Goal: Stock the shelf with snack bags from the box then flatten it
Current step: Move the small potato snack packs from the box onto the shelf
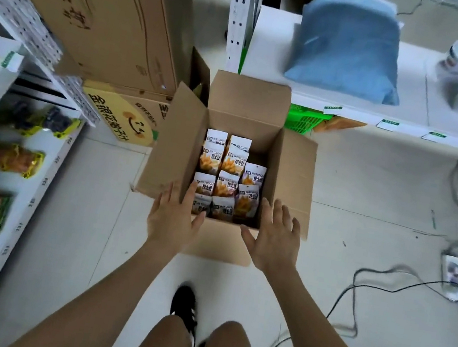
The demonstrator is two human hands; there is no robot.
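Box (244,99) sits open on the floor, all four flaps folded out so the snack bags (228,176) stay reachable from above; bags stand packed upright inside. Left hand (173,214) & right hand (274,239) hover at the near rim, fingers spread wide, holding nothing, prob. poised to reach in. Shelf (46,181) at left is part-stocked w/ other packs, close enough for quick transfer.

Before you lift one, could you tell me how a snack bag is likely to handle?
Probably light: each snack bag looks small and puffed in the box. Likely floppy, since they lean on one another rather than standing square. The glossy film may be slippery, so pinching the top seam seems safest.
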